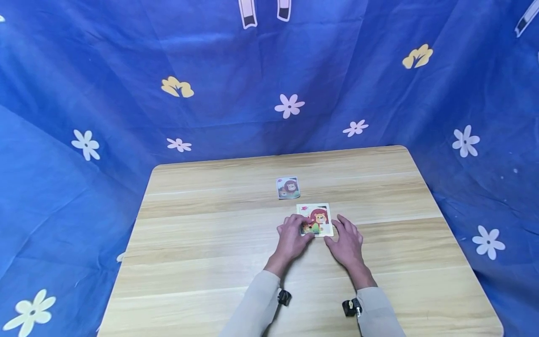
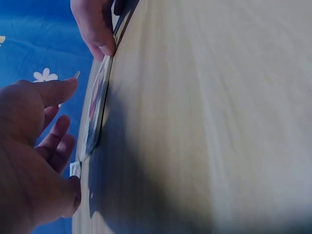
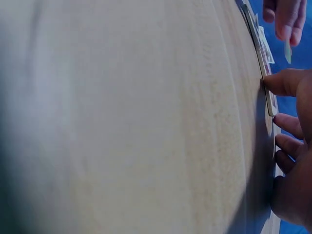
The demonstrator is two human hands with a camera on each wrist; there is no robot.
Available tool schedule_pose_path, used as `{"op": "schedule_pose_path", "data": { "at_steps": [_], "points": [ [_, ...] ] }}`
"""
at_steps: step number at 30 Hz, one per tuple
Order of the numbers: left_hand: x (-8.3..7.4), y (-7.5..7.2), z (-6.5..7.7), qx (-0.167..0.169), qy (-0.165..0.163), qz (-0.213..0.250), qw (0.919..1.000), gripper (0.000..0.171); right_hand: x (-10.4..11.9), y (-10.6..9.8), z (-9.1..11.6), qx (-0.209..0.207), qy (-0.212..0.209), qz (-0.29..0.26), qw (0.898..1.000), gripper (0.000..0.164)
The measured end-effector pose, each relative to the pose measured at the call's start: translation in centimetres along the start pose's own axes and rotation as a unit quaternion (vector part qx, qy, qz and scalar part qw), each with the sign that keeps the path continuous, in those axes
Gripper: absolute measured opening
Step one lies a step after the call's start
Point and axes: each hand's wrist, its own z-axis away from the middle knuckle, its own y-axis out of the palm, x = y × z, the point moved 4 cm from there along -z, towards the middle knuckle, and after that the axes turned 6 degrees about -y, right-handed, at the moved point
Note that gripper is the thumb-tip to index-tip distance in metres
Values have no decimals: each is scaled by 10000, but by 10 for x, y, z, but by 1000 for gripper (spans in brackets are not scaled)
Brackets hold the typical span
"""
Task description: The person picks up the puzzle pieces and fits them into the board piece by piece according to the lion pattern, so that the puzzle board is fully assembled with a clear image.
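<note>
A small square puzzle board (image 1: 331, 227) with a lion picture lies on the wooden table. My left hand (image 1: 291, 236) is over the board's left part, pinching a thin puzzle piece (image 3: 288, 52) between thumb and fingers. The right wrist view shows that piece edge-on, raised above the board. With thumb at the near edge and a finger along the right edge, my right hand (image 1: 346, 241) holds the board's near right corner. Its other fingers rest by the board on the table. My left hand hides part of the picture.
Beyond the board lies a picture card (image 1: 288, 188) with a similar lion. The wooden table (image 1: 202, 243) has rounded far corners. A blue cloth (image 1: 236, 84) with flower prints hangs behind it and along both sides.
</note>
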Motion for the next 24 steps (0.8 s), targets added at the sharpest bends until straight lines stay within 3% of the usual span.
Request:
{"op": "schedule_pose_path", "data": {
  "at_steps": [6, 24],
  "points": [
    [-5, 7, -5, 136, -126, -3, 9998, 40, -2, 2, 0, -56, -39, -39, 10000, 59],
    [-15, 27, -13, 321, -106, -516, 9981, 34, -2, 2, 0, -47, -34, 74, 10000, 58]
  ]
}}
